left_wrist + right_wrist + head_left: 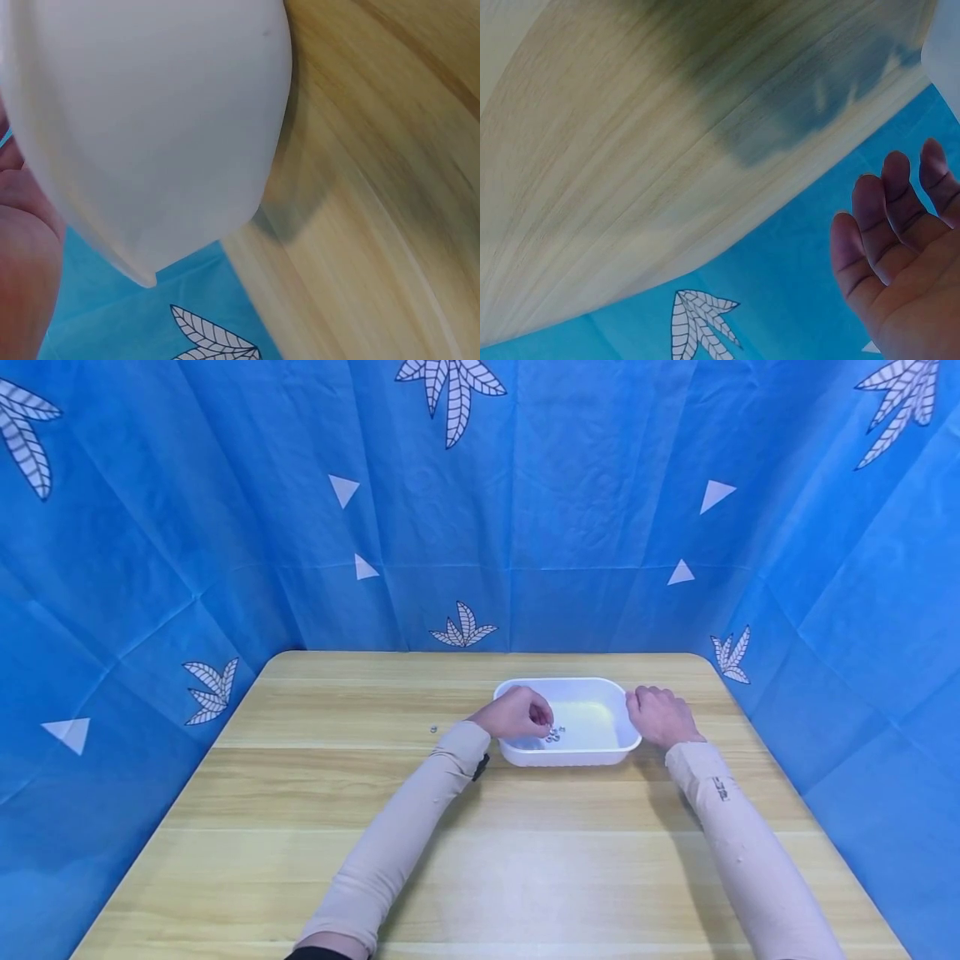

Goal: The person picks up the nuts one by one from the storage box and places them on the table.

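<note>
A white plastic basin (pixel 562 759) stands on the table, seen from outside in the left wrist view. Several small shiny metal pieces, apparently nuts (pixel 555 737), lie in its left part. My left hand (pixel 517 713) reaches over the left rim, thumb and forefinger pinching at one small nut just above the others; the fingertips partly hide it. One more loose nut (pixel 433 728) lies on the table to the left. Beside the right rim is my right hand (pixel 662 717). In the right wrist view its fingers (pixel 874 225) are loosely bent; its thumb is hidden.
The light wooden table (pixel 300 843) bears the basin near its far edge. A blue curtain (pixel 585 527) with white leaf and triangle prints hangs behind and at both sides.
</note>
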Motion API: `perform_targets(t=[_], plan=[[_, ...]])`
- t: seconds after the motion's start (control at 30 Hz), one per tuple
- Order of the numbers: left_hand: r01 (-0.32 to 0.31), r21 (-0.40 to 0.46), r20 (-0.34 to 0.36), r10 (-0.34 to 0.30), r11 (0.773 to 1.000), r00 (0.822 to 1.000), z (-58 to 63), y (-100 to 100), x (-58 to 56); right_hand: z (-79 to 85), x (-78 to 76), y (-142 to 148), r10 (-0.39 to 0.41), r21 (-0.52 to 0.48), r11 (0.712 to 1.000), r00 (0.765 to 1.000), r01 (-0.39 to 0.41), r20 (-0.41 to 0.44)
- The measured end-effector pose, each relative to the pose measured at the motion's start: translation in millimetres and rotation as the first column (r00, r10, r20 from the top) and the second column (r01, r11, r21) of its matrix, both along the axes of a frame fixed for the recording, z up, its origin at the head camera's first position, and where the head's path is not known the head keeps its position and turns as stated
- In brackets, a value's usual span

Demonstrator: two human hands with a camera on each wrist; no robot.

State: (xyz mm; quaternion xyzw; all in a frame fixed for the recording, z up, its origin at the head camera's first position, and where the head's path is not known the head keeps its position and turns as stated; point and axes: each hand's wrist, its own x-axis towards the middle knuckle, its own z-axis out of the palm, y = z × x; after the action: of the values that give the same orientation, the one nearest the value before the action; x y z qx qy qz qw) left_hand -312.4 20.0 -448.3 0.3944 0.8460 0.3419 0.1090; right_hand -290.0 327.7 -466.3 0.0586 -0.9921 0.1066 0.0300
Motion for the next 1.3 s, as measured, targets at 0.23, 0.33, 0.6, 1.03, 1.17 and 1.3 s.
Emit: perform_targets(t=[0.23,0.33,0.6,1.03,1.17,1.3], plan=[[-0.012,0.020,0.038,0.011,1.000,0.999,7.6,-4,4.0,0.1,-1.0,1,0.002,0.004,1.000,1.000,-0.002,-0.006],[-0.019,0.032,0.055,0.017,0.999,0.998,11.0,-8,5.8,-0.4,-1.5,1,0.002,0.004,1.000,1.000,-0.002,-0.006],[-0.041,0.038,0.050,0.039,0.998,0.998,16.8,-17,6.8,0.2,-1.1,1,-0.006,0.001,1.000,1.000,0.006,0.001],[-0.037,0.078,0.033,0.034,0.996,0.999,21.5,-33,4.3,1.7,0.0,0,-0.005,-0.004,1.000,1.000,0.005,0.006],[-0.044,0.082,0.038,0.041,0.996,0.998,23.4,-37,4.3,0.8,0.3,0,-0.008,-0.002,1.000,1.000,0.008,-0.001],[-0.059,0.086,0.057,0.054,0.995,0.997,25.5,-41,5.2,0.1,0.7,0,-0.010,-0.003,1.000,1.000,0.010,0.000]])
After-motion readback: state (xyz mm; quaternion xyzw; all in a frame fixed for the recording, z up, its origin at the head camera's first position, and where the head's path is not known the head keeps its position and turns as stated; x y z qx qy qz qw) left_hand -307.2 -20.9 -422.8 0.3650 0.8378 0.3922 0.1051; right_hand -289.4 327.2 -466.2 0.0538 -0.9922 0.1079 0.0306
